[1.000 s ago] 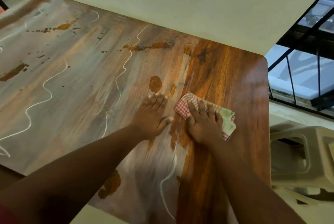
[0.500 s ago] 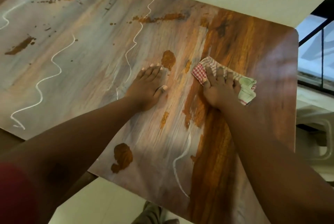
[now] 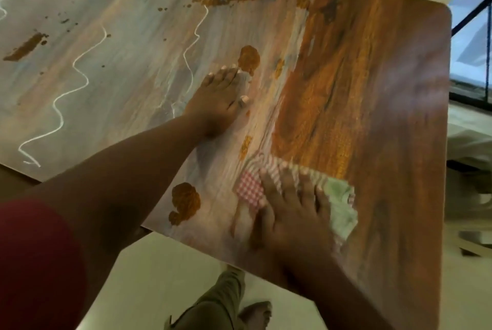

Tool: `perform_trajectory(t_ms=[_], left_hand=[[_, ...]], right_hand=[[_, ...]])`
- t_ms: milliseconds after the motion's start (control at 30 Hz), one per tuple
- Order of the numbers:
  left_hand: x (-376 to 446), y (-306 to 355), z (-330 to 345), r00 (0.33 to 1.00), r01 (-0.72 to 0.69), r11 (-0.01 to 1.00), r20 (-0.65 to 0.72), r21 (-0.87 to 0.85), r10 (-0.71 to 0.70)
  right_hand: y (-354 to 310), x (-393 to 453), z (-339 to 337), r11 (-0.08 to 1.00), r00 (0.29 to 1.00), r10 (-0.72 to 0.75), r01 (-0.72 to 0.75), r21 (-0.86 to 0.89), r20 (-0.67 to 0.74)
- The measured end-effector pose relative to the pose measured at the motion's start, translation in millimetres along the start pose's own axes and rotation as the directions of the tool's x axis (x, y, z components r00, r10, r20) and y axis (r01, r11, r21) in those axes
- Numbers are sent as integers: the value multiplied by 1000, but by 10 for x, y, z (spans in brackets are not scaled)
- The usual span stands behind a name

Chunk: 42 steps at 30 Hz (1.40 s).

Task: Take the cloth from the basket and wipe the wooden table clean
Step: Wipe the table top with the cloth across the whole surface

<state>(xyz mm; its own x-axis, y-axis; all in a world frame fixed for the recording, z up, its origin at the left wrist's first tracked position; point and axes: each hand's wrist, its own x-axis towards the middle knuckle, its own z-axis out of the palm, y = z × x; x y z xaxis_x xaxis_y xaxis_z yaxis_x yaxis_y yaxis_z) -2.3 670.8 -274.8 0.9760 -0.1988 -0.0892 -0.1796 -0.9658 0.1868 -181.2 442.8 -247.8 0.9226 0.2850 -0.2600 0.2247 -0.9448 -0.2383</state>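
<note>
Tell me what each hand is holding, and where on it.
Right hand presses its spread fingers flat on top of the cloth, around its middle, not gripping it. Left hand rests flat on the table, holding nothing.

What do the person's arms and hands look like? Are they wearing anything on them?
Both forearms are bare, with no gloves, watch or rings that show. The left hand and the right hand have short, pale nails on their fingers. A dark red sleeve covers the left upper arm. The right arm's sleeve is out of view.

Head view, steeply down, close
</note>
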Motion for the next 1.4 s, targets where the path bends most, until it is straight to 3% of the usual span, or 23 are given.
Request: perform_trajectory(t_ms=[200,567,867,933,1067,1167,1400], left_hand=[[12,-13,28,1000,18,1000,-7,20,-18],[-2,-4,-39,1000,-11,1000,-6,9,11],[4,-30,-28,999,-39,999,-30,-7,39],[14,-27,-13,998,-51,999,-40,-6,51],[17,-37,2,998,-54,998,-39,-9,54],[13,-34,-13,997,-64,998,-31,-4,63],[-1,-20,-48,996,-76,997,-48,-15,76]], right_hand=[[167,954,-198,993,992,121,-121,8,-27],[-286,-905,335,999,997,-10,14,44,-73],[-5,-1153,376,997,988,56,-63,-39,-145],[-139,-1107,407,994,982,88,-97,-43,-167],[-671,-872,465,999,993,-9,3,-53,-118],[-940,-741,464,999,995,11,-14,-29,-100],[-787,-857,363,994,989,103,-106,-19,-108]])
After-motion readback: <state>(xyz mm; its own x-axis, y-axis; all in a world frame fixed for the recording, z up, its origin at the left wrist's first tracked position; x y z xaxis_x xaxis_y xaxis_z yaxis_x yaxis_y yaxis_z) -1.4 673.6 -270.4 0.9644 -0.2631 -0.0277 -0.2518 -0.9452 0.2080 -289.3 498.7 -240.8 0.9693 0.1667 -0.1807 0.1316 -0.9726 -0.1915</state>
